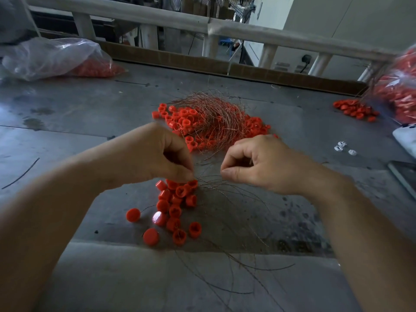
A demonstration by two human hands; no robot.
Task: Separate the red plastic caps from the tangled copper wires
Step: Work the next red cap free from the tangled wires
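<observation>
A tangle of thin copper wires (213,118) lies over a heap of red plastic caps (186,122) in the middle of the grey table. Closer to me, a bunch of red caps (175,206) hangs and lies below my left hand (157,154), which pinches the wires just above them. My right hand (258,163) pinches the same thin wires a short way to the right. Loose copper wires (243,244) spread from the pinch points down toward the table's near edge.
A clear plastic bag with red caps (56,57) lies at the far left. Another bag of caps (398,91) with spilled caps (355,110) sits at the far right. Small white pieces (342,146) and a flat dark object (405,174) lie right. A rail (157,16) borders the back.
</observation>
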